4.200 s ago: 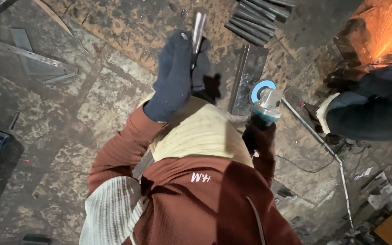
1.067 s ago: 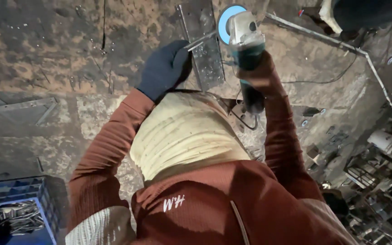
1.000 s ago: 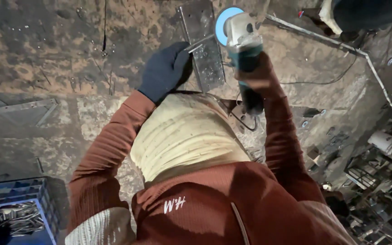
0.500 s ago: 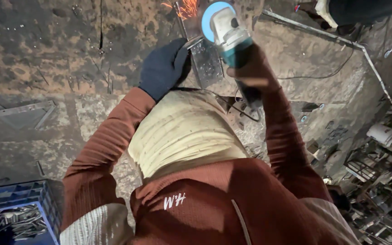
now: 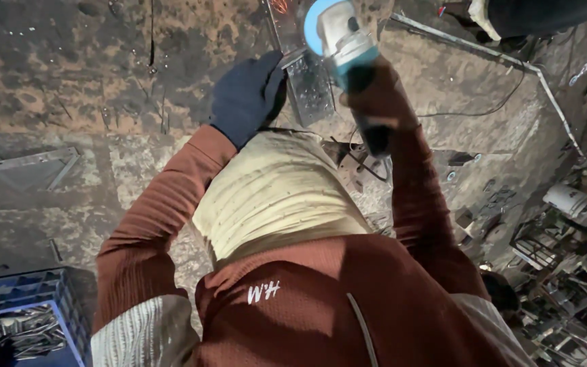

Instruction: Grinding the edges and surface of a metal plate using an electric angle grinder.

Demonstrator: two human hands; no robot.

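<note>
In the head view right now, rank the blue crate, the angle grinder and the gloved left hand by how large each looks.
1. Blue crate, though partly cut off by the frame.
2. Angle grinder.
3. Gloved left hand.
The last two look close, so their order is unsure.

At lower left we see a blue plastic crate [image 5: 42, 312] holding metal scraps [image 5: 18, 331], a flat metal frame [image 5: 25, 163] on the stained floor, and heaped metal parts [image 5: 565, 238] at right.

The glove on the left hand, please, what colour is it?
Dark navy blue glove, clearest in the head view.
</note>
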